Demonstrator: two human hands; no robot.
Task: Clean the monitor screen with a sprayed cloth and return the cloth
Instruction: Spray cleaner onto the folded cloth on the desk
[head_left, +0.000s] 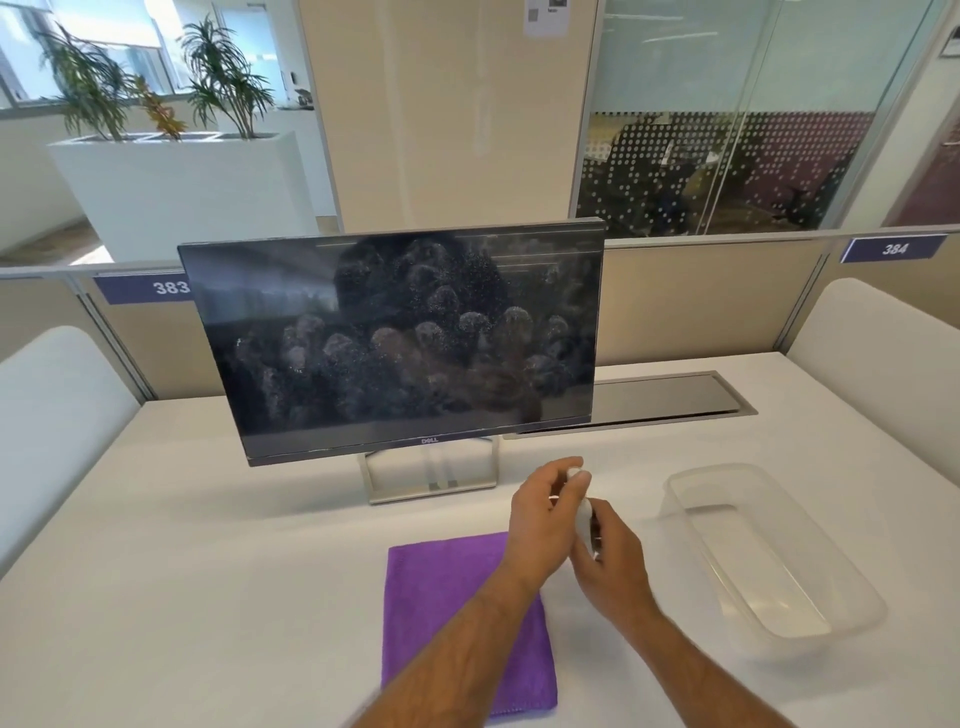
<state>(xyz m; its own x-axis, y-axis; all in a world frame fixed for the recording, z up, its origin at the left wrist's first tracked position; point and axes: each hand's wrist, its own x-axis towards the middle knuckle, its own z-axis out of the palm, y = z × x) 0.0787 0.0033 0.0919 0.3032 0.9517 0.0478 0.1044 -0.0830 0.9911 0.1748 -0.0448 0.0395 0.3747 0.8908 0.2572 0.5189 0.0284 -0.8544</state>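
A dark monitor screen (405, 332) covered in smudges and speckles stands on a silver stand at the back of the white desk. A folded purple cloth (447, 613) lies flat on the desk in front of it, partly under my left forearm. Both hands meet just right of the cloth around a small white spray bottle (583, 514). My left hand (545, 514) grips its top, my right hand (613, 561) holds its lower part. Most of the bottle is hidden by my fingers.
A clear plastic container (769, 551) sits to the right on the desk (208, 571). A cable tray lid (670, 400) is set into the desk behind it. Low partitions with padded side panels enclose the desk on three sides.
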